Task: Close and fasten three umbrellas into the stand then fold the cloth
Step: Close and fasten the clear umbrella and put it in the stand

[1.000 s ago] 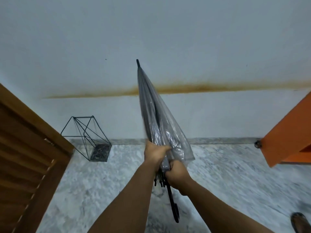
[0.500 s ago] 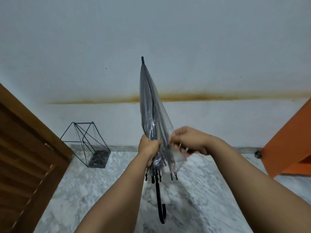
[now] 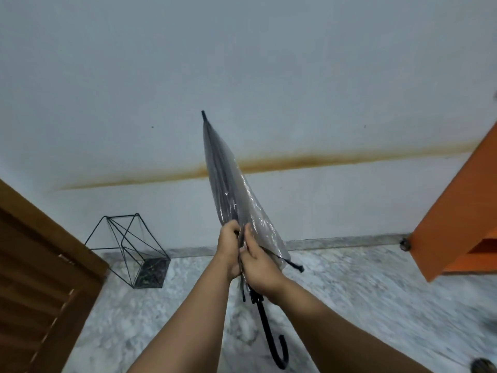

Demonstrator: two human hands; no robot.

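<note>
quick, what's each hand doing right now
Left hand: closed, gripping the gathered canopy of the clear umbrella.
Right hand: closed on the same umbrella, fingers wrapped around the folds just beside the left.

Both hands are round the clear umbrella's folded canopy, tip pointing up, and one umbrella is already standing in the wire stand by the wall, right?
Not quite. The wire stand holds no umbrella; the head view shows only bare wire. The rest is right: left hand and right hand grip the clear umbrella, tip up.
</note>
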